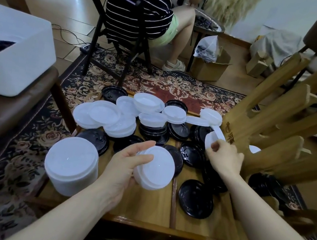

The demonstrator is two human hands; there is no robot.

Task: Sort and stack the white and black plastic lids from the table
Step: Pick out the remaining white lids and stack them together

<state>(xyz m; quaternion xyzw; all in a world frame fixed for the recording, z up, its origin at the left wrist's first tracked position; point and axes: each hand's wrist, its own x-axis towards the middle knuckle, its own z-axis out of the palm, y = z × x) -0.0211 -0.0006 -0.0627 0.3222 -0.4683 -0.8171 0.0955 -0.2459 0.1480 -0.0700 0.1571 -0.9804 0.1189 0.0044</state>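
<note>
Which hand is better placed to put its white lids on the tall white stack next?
Probably the left hand. It grips a small stack of white lids right beside the tall white stack. The right hand pinches a white lid farther away, by the wooden rack.

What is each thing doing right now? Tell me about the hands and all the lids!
Left hand: holds a small stack of white lids, tilted.
Right hand: pinches one white lid.
Tall white stack: upright on the table.
Loose white lids: heaped, overlapping.
Black lids: scattered, some stacked.
</note>
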